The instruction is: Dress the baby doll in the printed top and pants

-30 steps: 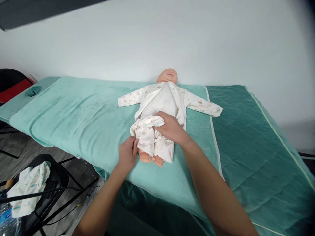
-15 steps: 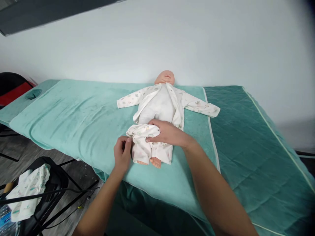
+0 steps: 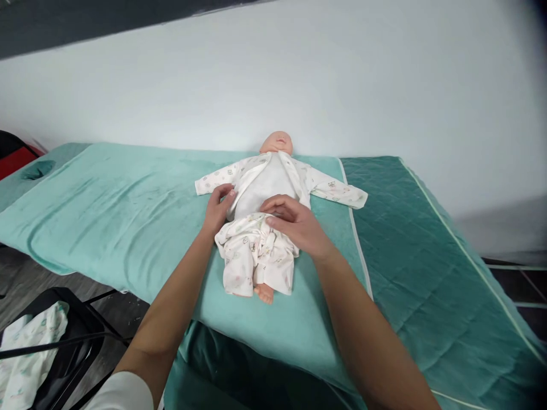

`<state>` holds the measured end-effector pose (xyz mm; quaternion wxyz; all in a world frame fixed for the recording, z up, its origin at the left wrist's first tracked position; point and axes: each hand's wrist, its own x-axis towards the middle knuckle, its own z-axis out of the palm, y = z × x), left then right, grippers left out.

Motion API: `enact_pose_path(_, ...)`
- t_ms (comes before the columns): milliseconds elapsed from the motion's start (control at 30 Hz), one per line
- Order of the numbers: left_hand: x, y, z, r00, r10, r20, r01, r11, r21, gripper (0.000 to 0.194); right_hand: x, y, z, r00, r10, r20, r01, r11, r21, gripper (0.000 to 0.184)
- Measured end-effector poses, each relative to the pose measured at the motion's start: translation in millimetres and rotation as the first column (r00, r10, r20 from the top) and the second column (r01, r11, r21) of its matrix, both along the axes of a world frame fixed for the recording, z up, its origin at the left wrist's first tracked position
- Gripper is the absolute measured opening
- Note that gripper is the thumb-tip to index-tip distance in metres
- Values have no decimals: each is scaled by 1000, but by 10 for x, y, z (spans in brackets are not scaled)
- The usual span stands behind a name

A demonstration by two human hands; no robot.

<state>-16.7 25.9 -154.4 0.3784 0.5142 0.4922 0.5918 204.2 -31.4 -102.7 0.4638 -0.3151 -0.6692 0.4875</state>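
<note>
A baby doll (image 3: 277,142) lies on its back on the treatment bed, head toward the wall. It wears a white patterned jacket (image 3: 337,191), spread open at the front with both sleeves stretched outward, over a plain white undershirt (image 3: 264,185). Patterned trousers (image 3: 239,265) cover its legs, and one bare foot (image 3: 265,293) shows below the hem. My left hand (image 3: 217,210) is at the jacket's left side, fingers bent with the thumb apart. Over the trousers' waist is my right hand (image 3: 299,226), fingers curved, thumb apart near the fabric.
A light green cover (image 3: 141,216) lies over the bed, with a darker quilted cover (image 3: 410,245) at the right. The white wall (image 3: 342,74) stands behind. At lower left, a black chair (image 3: 79,324) holds a patterned white cloth (image 3: 36,347).
My left hand has moved from the trouser leg up to the jacket's side. My right hand has released the bunched trousers and shifted up slightly. The waist now lies spread across the doll.
</note>
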Motion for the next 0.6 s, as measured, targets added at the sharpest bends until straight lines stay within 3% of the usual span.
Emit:
enact_pose_path(100, 29, 299, 28, 994, -108, 14, 108, 994, -32, 31, 144, 106, -25, 935, -286, -207, 300, 953, 37, 23)
enact_pose_path(167, 27, 413, 58, 986, -169, 10, 169, 984, -51, 27, 245, 227, -105, 823, -534, -192, 548, 836, 25, 25)
enact_pose_path(233, 7, 457, 95, 976, -220, 6, 220, 973, -75, 26, 327, 356, -213, 716, -697, -43, 698, 716, 18, 30)
enact_pose_path(300, -25, 454, 133, 969, -244, 43, 247, 963, -105, 31, 370, 456, -314, 668, -735, 118, 739, 674, 12, 34)
enact_pose_path(367, -63, 430, 173, 964, -231, 136, 247, 962, -116, 35, 373, 502, -379, 674, -712, 194, 729, 685, -19, 36)
enact_pose_path(500, -174, 382, 230, 926, -101, 363, 151, 982, -113, 38, 322, 470, -408, 723, -668, 179, 689, 715, -117, 36)
enact_pose_path(600, -291, 348, 209, 907, 43, 418, 20, 989, -146, 38, 289, 427, -400, 735, -663, 143, 678, 717, -162, 37)
